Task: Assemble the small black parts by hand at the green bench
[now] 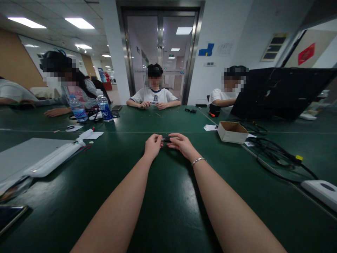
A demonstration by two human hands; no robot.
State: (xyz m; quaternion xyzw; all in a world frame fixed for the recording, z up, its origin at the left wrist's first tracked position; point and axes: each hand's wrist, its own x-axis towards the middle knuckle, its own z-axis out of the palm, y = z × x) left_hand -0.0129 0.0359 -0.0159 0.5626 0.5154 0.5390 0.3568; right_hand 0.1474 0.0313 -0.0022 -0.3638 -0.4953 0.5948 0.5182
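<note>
A small dark, slim object (165, 139) spans the gap between my two hands, just above the green table. Its left end looks lighter; it is too small to tell its kind. My left hand (153, 145) pinches that lighter end between thumb and fingertips. From the other side, my right hand (181, 143), with a silver bracelet at the wrist, has its thumb and fingers closed on the dark part. The fingers hide both ends of the object.
An open cardboard box (232, 133) and tangled black cables (279, 153) lie to the right, near a large black monitor (279, 93). At left are a silver laptop (31, 151), paper scraps (91, 134) and water bottles (104, 107). Other people sit around the green table (168, 196).
</note>
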